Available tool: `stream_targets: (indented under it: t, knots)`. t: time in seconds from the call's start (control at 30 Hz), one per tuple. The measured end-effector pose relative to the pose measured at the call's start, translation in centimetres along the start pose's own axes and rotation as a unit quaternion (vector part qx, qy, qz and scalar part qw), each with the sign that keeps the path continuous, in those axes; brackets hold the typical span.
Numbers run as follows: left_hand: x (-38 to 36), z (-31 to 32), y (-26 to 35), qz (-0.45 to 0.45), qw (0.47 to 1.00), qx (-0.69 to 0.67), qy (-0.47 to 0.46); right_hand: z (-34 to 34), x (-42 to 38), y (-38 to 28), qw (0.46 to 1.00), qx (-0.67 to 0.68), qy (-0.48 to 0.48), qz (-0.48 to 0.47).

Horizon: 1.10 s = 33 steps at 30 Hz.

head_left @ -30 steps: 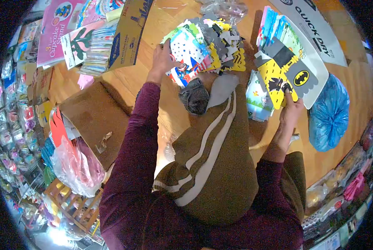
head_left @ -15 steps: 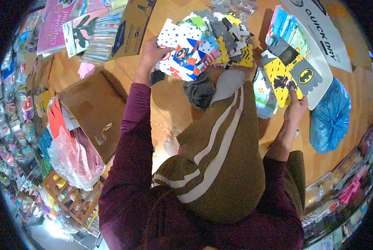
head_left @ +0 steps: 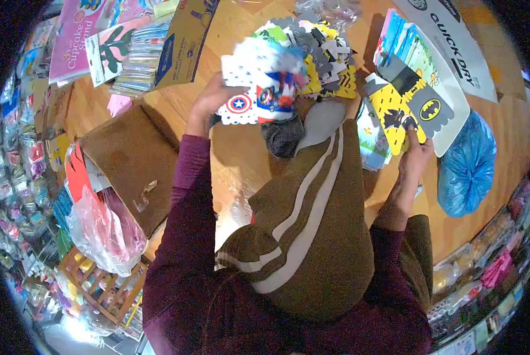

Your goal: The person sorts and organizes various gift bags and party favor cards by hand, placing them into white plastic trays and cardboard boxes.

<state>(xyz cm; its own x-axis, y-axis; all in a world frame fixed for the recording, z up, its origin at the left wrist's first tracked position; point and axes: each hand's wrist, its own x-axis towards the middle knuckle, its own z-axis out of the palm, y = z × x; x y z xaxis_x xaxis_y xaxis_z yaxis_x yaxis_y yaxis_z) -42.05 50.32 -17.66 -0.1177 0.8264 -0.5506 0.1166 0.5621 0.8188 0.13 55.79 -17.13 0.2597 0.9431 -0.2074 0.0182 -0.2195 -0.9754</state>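
Note:
My left hand (head_left: 212,100) grips flat printed cards (head_left: 239,105) with scalloped edges, white with blue stars and a red-white-blue shield; their upper part is blurred. Just beyond them lies a heap of grey, yellow and white scalloped cards (head_left: 330,62) on the wooden floor. On the right, my right hand (head_left: 417,155) pinches the lower edge of a yellow-and-grey bat-emblem card (head_left: 395,118). That card rests over a white tray (head_left: 461,115) with a stack of colourful cards (head_left: 404,38) in it. More printed cards (head_left: 371,139) lie under its left side.
A blue plastic bag (head_left: 467,165) sits right of the tray, below a "Quick Dry" box (head_left: 448,41). On the left stand an open brown carton (head_left: 129,160) and a clear bag of pink items (head_left: 108,234). Packaged goods (head_left: 140,56) lie at upper left. My socked foot (head_left: 324,121) is in the middle.
The star-print cards in my left hand have tilted and moved slightly down, now blurred on top. My right hand stays on the bat-emblem card, with only a small shift in view.

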Motion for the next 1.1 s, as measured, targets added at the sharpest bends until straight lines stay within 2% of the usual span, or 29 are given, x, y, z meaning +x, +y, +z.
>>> stream_targets:
  t: [0.03,0.1,0.17,0.23,0.3,0.37,0.4,0.47,0.5,0.57,0.63,0.67,0.7,0.73,0.77,0.83,0.9,0.93,0.97,1.0,1.03,1.1]
  knots:
    - [-0.2,-0.3,-0.1,0.002,1.0,0.0,-0.001,-0.1,0.0,-0.1,1.0,0.0,0.001,-0.002]
    - [-0.4,-1.2,-0.1,0.045,0.974,-0.211,0.069,0.0,0.1,-0.2,0.998,0.057,0.02,0.003]
    - [0.1,-1.2,-0.6,0.076,0.964,-0.239,0.092,-0.3,0.6,0.6,0.997,0.071,0.012,-0.005]
    - [0.6,0.1,-1.0,0.123,0.929,-0.339,0.085,-0.2,0.5,0.3,0.987,0.154,0.033,0.019]
    - [0.7,1.6,-0.4,0.103,0.908,-0.404,0.043,1.0,-0.1,-1.7,0.979,0.188,0.073,0.038]
    - [1.9,3.6,-0.3,0.1,0.884,-0.451,0.072,1.0,0.2,-2.2,0.973,0.184,0.122,0.065]
    - [2.3,4.5,-0.4,0.098,0.883,-0.454,0.068,0.9,0.3,-2.4,0.974,0.19,0.11,0.063]
    - [2.6,5.9,0.1,0.079,0.837,-0.541,0.02,0.8,0.7,-1.6,0.973,0.207,0.096,0.043]
    - [2.8,6.6,0.2,0.078,0.836,-0.543,0.018,0.6,0.9,-1.4,0.97,0.229,0.077,0.025]
    - [3.1,7.7,0.3,0.051,0.842,-0.534,0.061,1.8,0.3,-2.3,0.974,0.196,0.103,0.047]
    - [3.5,8.2,0.1,0.03,0.845,-0.53,0.063,3.1,0.3,-2.2,0.972,0.227,0.059,0.029]
    - [3.8,8.4,-0.2,0.03,0.844,-0.529,0.079,3.8,0.0,-2.4,0.969,0.244,0.005,0.037]
    - [4.0,8.6,-0.5,0.031,0.843,-0.528,0.094,5.3,-0.4,-2.5,0.972,0.23,0.024,0.034]
    - [3.5,9.2,0.7,0.048,0.869,-0.475,0.131,6.9,-0.8,-2.6,0.981,0.184,0.02,0.058]
    - [3.3,9.5,0.6,0.049,0.869,-0.475,0.129,8.5,-1.4,-2.8,0.987,0.137,0.016,0.081]
    - [3.2,10.4,0.6,0.082,0.84,-0.535,0.039,11.2,-3.0,-2.5,0.989,0.069,-0.119,0.048]
    - [2.5,11.4,1.0,0.082,0.835,-0.542,0.047,13.3,-3.0,2.8,0.981,-0.07,-0.168,-0.074]
    - [2.8,11.7,-0.2,0.091,0.834,-0.544,0.021,13.9,-3.5,2.5,0.981,-0.069,-0.167,-0.076]
    - [2.8,11.8,0.1,0.101,0.831,-0.546,-0.004,14.4,-4.1,1.6,0.959,-0.155,-0.212,-0.106]
    - [2.6,11.8,0.3,0.09,0.83,-0.55,0.011,14.6,-4.6,0.8,0.927,-0.24,-0.255,-0.134]
    - [2.5,11.6,0.7,0.092,0.83,-0.55,0.012,14.5,-4.6,-0.3,0.927,-0.239,-0.255,-0.136]
    - [2.3,11.4,1.0,0.116,0.866,-0.486,0.01,13.5,-4.3,-1.9,0.909,-0.236,-0.321,0.123]
